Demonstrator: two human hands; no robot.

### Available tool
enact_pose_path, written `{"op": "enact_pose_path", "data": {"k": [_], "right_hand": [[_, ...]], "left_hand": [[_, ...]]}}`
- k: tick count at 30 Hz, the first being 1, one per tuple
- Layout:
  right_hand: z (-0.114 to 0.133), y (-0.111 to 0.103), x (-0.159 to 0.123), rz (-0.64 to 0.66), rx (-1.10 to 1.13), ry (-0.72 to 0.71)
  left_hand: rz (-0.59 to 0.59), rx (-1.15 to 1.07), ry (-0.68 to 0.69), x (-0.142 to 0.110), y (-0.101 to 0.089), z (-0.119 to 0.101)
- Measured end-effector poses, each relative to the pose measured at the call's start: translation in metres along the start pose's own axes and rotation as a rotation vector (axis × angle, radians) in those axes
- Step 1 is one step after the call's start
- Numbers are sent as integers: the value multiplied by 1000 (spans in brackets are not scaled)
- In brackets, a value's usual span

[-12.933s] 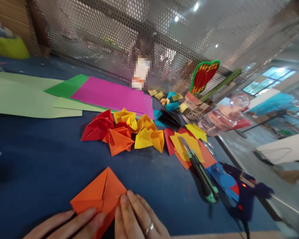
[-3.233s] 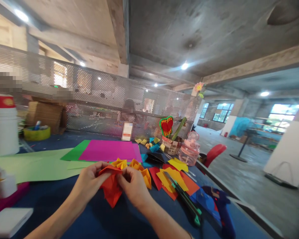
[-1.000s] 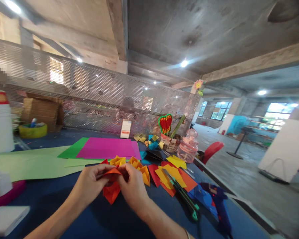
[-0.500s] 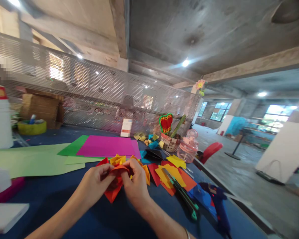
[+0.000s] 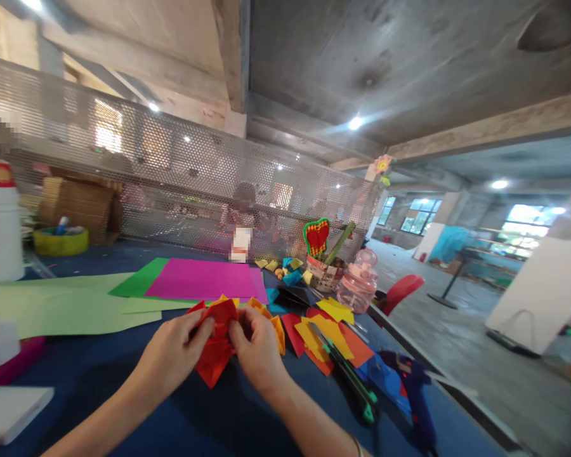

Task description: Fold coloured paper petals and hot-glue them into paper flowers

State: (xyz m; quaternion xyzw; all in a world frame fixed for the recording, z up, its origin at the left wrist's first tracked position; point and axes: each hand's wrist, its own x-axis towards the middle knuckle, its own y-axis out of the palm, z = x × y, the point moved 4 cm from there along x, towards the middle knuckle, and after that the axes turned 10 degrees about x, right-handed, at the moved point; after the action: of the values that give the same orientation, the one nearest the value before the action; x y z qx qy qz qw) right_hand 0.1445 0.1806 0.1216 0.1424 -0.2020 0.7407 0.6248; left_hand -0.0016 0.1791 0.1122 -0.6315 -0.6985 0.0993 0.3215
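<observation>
Between my two hands is a piece of folded red paper [image 5: 221,312], raised just above the dark blue tabletop. My left hand [image 5: 183,343] pinches its left side between thumb and fingers. My right hand [image 5: 257,336] grips its right side the same way. Below and between the hands lies a folded red-orange paper piece [image 5: 213,367]. Yellow-orange folded paper [image 5: 280,333] shows behind my right hand, partly hidden by the fingers.
To the right are loose coloured paper pieces [image 5: 333,333], a green-and-black cutter [image 5: 347,373] and a blue glue gun [image 5: 416,393]. Magenta paper [image 5: 200,278] and pale green sheets [image 5: 66,308] lie behind. A pink clear bottle [image 5: 358,282] stands near the right edge; a perforated screen [image 5: 185,184] runs along the back.
The red paper between my fingers has been tilted up, so more of its flat face shows. My left hand has shifted slightly left and both hands keep their grip.
</observation>
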Motion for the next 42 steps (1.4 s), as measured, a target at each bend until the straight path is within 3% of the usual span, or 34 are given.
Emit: {"op": "enact_pose_path", "data": {"k": [4,9,15,18,26,35,42], "right_hand": [[7,1,-2,5,-20,-42],[14,6,-6,36,-53,-81],[13,10,-11,35,-72,-115],[12,9,-11,44,-105,-137],[11,3,-9,24,-320,-173],[11,7,-12,-4,-276,-99],[3,4,-7,-6,-206,-47]], "left_hand": [[102,-11,37,5,5,5],[186,-18,91,2,4,-7],[-54,419,225,-9,-1,-7],[-96,472,272,-11,-1,-4],[-25,570,184,-6,1,-3],[42,691,103,-8,3,-10],[35,516,16,-2,0,-4]]}}
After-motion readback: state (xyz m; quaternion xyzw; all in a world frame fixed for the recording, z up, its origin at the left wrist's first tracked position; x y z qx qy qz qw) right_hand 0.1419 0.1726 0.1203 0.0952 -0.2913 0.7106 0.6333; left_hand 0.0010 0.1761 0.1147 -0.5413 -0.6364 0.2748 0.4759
